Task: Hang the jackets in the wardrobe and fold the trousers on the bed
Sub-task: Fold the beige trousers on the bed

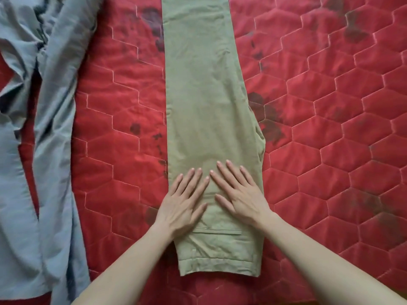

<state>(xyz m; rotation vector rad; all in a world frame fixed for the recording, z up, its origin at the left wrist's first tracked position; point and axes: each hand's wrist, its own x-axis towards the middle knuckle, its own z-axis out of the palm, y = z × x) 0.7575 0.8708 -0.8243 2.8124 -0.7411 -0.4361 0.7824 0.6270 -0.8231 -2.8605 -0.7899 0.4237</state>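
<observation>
Both hands — left hand (184, 205), right hand (239, 194) — press flat, gripping nothing, on soft, light khaki cotton trousers (204, 95) — best lifted by the hems.

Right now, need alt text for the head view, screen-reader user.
Both hands, left hand and right hand, press flat with straight fingers on a pair of khaki cotton trousers laid lengthwise, legs stacked, waistband nearest the viewer, on a red quilted bedspread with dark stains. A crumpled grey-blue garment lies apart along the left edge.
</observation>
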